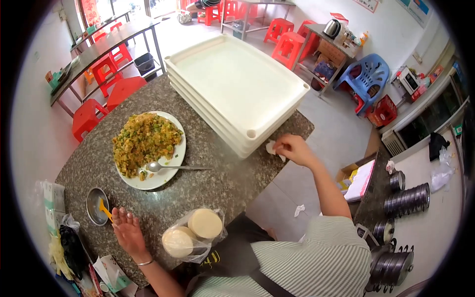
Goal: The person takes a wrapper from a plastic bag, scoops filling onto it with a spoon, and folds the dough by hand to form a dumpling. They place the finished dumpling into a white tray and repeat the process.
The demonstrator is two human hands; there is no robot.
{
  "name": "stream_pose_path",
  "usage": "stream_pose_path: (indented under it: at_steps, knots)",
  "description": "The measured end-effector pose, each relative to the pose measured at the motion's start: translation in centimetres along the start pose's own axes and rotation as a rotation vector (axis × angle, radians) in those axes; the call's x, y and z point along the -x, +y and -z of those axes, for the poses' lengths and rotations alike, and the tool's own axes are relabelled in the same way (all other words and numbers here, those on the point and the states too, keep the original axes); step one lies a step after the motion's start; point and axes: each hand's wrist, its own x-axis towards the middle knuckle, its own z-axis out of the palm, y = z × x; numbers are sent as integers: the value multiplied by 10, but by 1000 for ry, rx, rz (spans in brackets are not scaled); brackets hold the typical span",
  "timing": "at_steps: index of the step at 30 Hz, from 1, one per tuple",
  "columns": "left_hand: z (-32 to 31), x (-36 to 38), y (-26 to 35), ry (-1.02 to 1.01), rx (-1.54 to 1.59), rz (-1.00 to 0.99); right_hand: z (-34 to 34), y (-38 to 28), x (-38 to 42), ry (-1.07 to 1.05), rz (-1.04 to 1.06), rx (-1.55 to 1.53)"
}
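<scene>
My right hand [295, 149] pinches a crumpled white tissue [271, 147] on the granite counter [227, 179], beside the near right corner of the stacked white trays [232, 74]. My left hand [129, 233] lies open, fingers stretched out, with fingertips right by the orange handle of a utensil [103, 207] that rests in a small metal bowl [94, 202]. Beyond that hand, a white plate [182, 153] carries a heap of yellow-green filling [143, 141], and a metal spoon [173, 167] lies across its rim. Round pale dough wrappers [205, 223] in clear plastic sit close to my body.
Tissue packs [54, 198] and black bags [71, 247] crowd the left edge. Another tissue [299, 211] lies on the floor. Stacked dark pots [408, 199] stand at the right, with a blue chair [365, 79] behind. Red stools [127, 90] and tables fill the back.
</scene>
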Motion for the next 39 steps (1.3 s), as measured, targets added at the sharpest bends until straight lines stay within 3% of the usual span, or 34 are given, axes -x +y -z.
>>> stream_pose_path:
  at_steps: [2, 3, 5, 6, 8, 9, 11, 12, 14, 16, 18, 21, 27, 32, 34, 36, 37, 39]
  knots:
    - [-1, 1, 0, 25, -5, 9, 50, -47, 3, -73, -118, -394]
    - [-2, 0, 0, 28, -2, 7, 63, -59, -2, -76, -116, -390]
    - [-4, -2, 0, 14, 1, 13, 84, -71, -16, 213, -106, -741]
    - [-4, -3, -1, 7, 4, 26, 86, -71, -29, 222, -117, -737]
    - [-5, -3, -2, 31, 3, 17, 81, -80, -63, 234, 212, -237]
    - [-4, -4, -2, 27, 5, 12, 75, -84, -71, 238, 217, -235]
    - [-2, -1, 0, 51, 1, 19, 64, -91, -89, -109, 311, -216]
    - [-3, -1, 2, 60, -1, 6, 66, -93, -96, -117, 325, -219]
    - [-5, 0, 3, 79, 33, 19, 84, -91, -108, -208, 158, -15]
    - [-6, 0, 3, 90, 33, 12, 83, -57, -122, -116, 179, 89]
    - [-8, -2, 2, 99, 39, 3, 84, -39, -139, 42, 41, 387]
    - [-9, -4, 1, 92, 21, -11, 74, -30, -172, 192, 98, 517]
    - [-12, -3, 5, 148, -5, -20, 32, 18, -316, 289, 34, 690]
    - [-8, -3, 3, 130, 28, -26, -4, 18, -416, 365, 52, 605]
    - [-8, -3, 3, 133, 29, -57, -12, -8, -430, 394, 66, 575]
    - [-9, -2, 3, 161, 46, -38, -30, -34, -429, 245, 176, 578]
    - [-8, -2, 3, 158, 70, -35, -41, -48, -430, 272, 122, 561]
    - [-6, -3, 1, 127, 79, -41, -48, -74, -416, 181, 224, 385]
